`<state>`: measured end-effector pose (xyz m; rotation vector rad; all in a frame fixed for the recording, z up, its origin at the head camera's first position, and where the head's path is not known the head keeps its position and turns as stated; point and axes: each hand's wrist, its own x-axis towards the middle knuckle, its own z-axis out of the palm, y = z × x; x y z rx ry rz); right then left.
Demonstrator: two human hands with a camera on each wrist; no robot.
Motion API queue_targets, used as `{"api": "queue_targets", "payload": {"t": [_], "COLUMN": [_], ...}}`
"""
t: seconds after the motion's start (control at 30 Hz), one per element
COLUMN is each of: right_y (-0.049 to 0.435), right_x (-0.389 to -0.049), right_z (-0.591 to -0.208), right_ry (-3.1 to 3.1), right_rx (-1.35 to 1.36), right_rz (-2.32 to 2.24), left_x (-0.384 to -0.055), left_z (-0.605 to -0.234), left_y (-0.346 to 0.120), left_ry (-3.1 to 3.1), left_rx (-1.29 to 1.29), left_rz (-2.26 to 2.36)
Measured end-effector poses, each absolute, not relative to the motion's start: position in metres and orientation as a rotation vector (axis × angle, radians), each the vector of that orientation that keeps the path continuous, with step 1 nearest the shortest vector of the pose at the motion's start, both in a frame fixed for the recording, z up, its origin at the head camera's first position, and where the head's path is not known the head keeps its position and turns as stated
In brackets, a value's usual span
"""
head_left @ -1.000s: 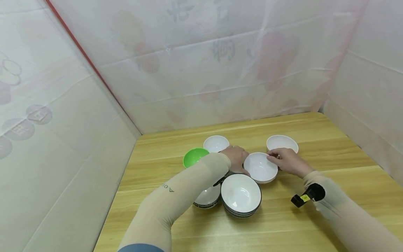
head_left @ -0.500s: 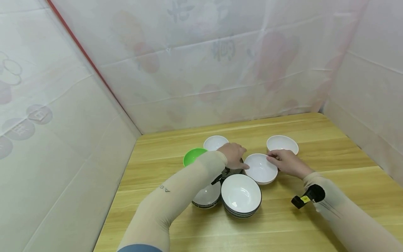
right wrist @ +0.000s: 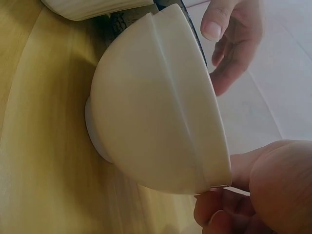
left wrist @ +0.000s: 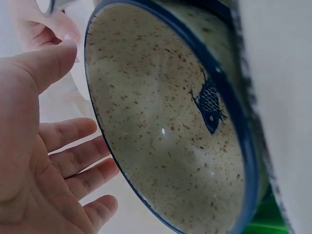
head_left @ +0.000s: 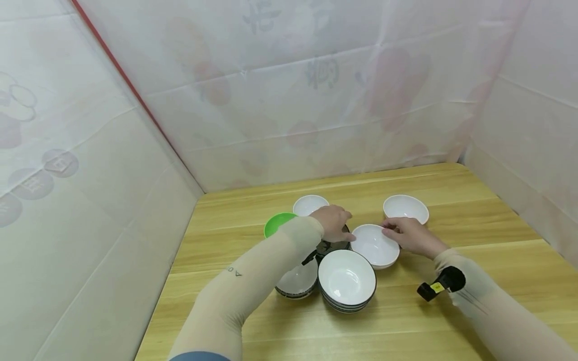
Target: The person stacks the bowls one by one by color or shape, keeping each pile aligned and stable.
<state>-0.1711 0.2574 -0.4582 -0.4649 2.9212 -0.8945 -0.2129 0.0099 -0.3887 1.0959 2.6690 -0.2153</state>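
Note:
My right hand (head_left: 413,235) pinches the right rim of a white bowl (head_left: 375,245), thumb inside and fingers outside. In the right wrist view this white bowl (right wrist: 151,107) shows a smooth outer side with a line running below its rim. My left hand (head_left: 333,224) has its fingers spread loosely, its thumb close to the white bowl's left edge. Beside those fingers, in the left wrist view, is a speckled bowl (left wrist: 151,117) with a blue rim and a blue fish inside. From the head, my left hand and wrist strap partly cover that speckled bowl (head_left: 336,245).
A stack of dark-rimmed white bowls (head_left: 346,278) stands in front. Left of it, under my forearm, is another patterned bowl (head_left: 298,281). A green bowl (head_left: 276,224) and small white bowl (head_left: 310,204) sit farther back left; another white bowl (head_left: 406,208) stands behind my right hand.
The white bowl in my right hand has shifted slightly toward me. My left hand has drawn a little left, uncovering more of the speckled bowl.

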Motion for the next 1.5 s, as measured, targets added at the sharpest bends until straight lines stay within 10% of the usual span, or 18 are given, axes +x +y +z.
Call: {"api": "queue_targets", "payload": {"t": [0.83, 1.5], "right_y": [0.259, 0.351], "right_x": [-0.170, -0.183], "right_z": [-0.453, -0.436], "right_ry": [2.932, 3.031], "right_rx": [-0.459, 0.074], "right_rz": [-0.948, -1.110], "left_x": [-0.204, -0.202], "left_z": [-0.399, -0.394], "left_y": [0.019, 0.017], "left_ry": [2.634, 2.627], "left_rx": [1.172, 1.178], "left_rz": [-0.285, -0.275]}}
